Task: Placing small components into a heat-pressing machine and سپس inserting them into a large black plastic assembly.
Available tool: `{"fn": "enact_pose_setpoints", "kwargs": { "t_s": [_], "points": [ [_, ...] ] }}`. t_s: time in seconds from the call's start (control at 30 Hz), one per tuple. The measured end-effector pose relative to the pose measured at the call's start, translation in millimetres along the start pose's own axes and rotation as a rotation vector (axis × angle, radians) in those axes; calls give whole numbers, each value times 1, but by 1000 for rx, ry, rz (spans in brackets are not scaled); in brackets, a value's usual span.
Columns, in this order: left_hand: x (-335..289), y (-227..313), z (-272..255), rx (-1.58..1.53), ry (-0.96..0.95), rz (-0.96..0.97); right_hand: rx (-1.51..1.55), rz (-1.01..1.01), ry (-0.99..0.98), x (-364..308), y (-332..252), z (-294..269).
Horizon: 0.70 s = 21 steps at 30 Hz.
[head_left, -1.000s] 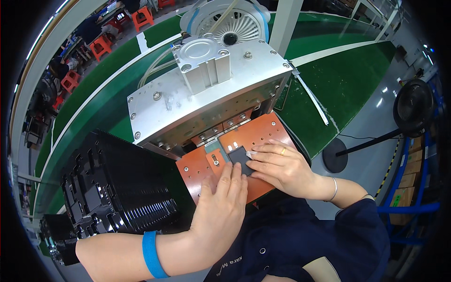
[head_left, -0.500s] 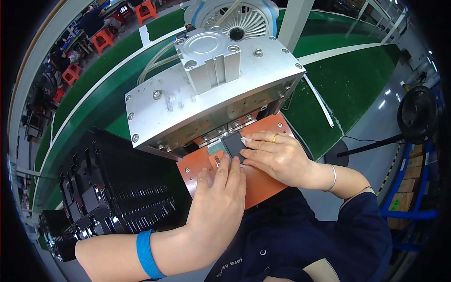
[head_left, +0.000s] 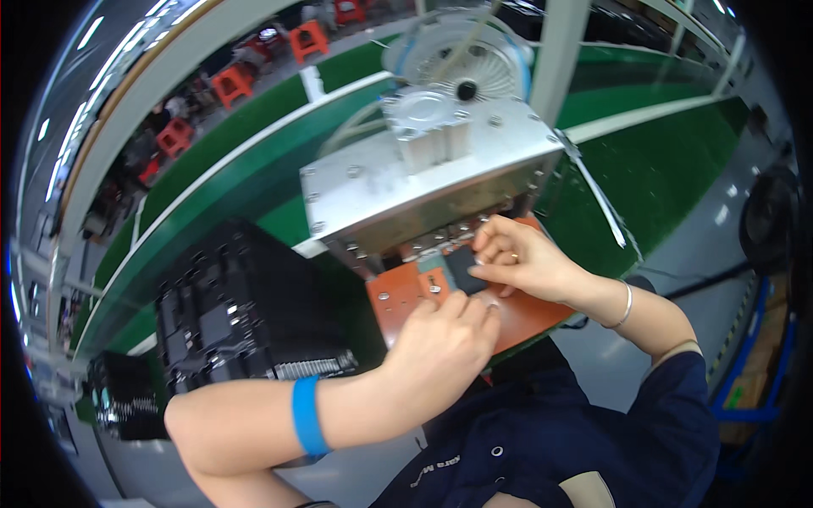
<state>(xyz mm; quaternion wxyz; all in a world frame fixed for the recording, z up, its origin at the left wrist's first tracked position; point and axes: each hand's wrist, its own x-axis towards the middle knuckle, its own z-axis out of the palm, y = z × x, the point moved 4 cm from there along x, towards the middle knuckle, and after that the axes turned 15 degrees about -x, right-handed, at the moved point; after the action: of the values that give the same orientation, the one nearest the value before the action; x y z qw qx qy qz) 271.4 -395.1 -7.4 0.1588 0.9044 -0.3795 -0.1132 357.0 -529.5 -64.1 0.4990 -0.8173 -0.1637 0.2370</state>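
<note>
A dark flat rectangular piece (head_left: 463,269) lies on the orange plate (head_left: 533,311) in front of a silver metal press (head_left: 373,196). At its right side is my right hand (head_left: 532,264), with bent thumb and fingers closed around a small white scrap (head_left: 479,262). Nearer to me, my left hand (head_left: 442,343) is over the plate's front part with curled fingers; its fingertips are partly hidden, and what they hold, if anything, does not show. A small raised orange block (head_left: 431,280) with a metal fitting sits left of the dark piece.
Stacked black trays (head_left: 241,305) stand on the left of the green bench (head_left: 669,169). A white fan (head_left: 461,63) is behind the press, and a white strip (head_left: 597,195) lies to its right. A black standing fan (head_left: 766,220) is at the far right. Red stools (head_left: 230,85) are farther off.
The view has shifted, moving the scene right. My left fingers, flat beside the dark piece before, are now curled and nearer to me. My right fingers have bent and lifted from its surface.
</note>
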Motion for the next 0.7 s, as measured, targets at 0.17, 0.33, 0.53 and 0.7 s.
{"fn": "enact_pose_setpoints", "kwargs": {
  "t_s": [0.17, 0.33, 0.53, 0.7],
  "points": [
    [-1, -17, -36, -188, 268, -136, 148, -131, 87, -19, -7, -10],
    [-24, -42, -71, -877, 232, -295, 292, -456, 117, -47, -65, 16],
    [-117, -84, -133, -830, 705, -552, 165, -644, 108, -29, -82, 35],
    [-224, -160, -144, -891, 751, -1017, -249, -932, 77, -32, -113, 51]
  ]
}}
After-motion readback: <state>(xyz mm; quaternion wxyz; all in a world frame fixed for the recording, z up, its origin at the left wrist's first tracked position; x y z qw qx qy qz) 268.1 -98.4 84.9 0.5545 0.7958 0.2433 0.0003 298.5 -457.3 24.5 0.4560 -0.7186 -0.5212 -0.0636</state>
